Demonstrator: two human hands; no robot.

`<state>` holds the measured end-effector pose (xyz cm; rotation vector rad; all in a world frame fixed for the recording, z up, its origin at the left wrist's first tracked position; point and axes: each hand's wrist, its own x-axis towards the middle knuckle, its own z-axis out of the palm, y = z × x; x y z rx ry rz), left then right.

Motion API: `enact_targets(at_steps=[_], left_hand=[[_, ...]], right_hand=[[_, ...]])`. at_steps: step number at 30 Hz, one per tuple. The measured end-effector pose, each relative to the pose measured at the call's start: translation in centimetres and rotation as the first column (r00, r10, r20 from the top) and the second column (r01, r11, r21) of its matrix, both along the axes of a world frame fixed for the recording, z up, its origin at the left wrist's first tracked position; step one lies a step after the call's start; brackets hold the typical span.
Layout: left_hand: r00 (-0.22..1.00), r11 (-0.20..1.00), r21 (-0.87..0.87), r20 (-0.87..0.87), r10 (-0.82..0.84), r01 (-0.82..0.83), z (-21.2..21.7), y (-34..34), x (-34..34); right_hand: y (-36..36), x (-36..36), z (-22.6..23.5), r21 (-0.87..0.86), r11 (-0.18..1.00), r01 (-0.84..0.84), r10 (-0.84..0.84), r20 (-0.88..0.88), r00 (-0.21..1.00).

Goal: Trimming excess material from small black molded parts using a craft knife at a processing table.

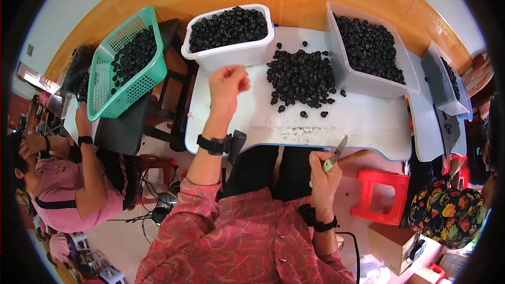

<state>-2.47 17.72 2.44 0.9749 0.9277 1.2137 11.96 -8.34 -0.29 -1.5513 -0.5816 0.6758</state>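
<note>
My left hand (pixel 230 85) hovers over the table in front of the white bin (pixel 227 55), its fingers curled together. Whether anything small is pinched in them I cannot make out. Close to my body, by the table's front edge, my right hand (pixel 324 176) grips a knife (pixel 340 149) with a pale green handle and its blade pointing up. Between the bins lies a loose pile of small black knob-shaped parts (pixel 301 76), with several strays around it. More of the same black parts (pixel 229 26) fill the white bin.
A translucent bin (pixel 363 81) of black parts stands right of the pile, and a green basket (pixel 131 92) at the left. Another bin (pixel 444 92) is farther right. People sit on both sides: one in a pink shirt (pixel 79 194), another in a flowered cap (pixel 447 213). A red stool (pixel 381 194) stands below.
</note>
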Motion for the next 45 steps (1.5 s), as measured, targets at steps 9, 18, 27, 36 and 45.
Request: enact_targets(at_steps=[9, 18, 27, 36, 45], left_hand=[[0.665, 0.875, 0.418, -0.729, 0.162, 0.245, -4.8, -7.2, 3.2], [0.459, 0.837, 0.443, -0.846, 0.271, 0.323, -5.3, -8.6, 5.4], [0.502, 0.842, 0.447, -0.826, 0.258, 0.303, -5.5, -8.8, 6.0], [0.914, 0.919, 0.037, -0.128, -0.385, 0.392, -4.5, -11.1, 5.2], [0.731, 0.734, -0.165, 0.369, -0.574, 0.659, -3.3, -15.2, 3.6]], right_hand=[[0.3, -0.4, 0.3, -0.044, 0.999, -0.014, 0.01, -0.09, 0.996], [0.1, -0.3, 0.3, -0.054, 0.998, -0.025, 0.022, -0.048, 0.999], [-0.1, -0.2, -0.2, -0.081, 0.997, -0.018, 0.016, -0.018, 1.0], [-0.1, 0.2, 0.3, -0.041, 0.999, -0.022, 0.021, -0.022, 1.0], [0.1, -0.1, 1.9, 0.103, 0.994, -0.042, 0.052, -0.096, 0.994]])
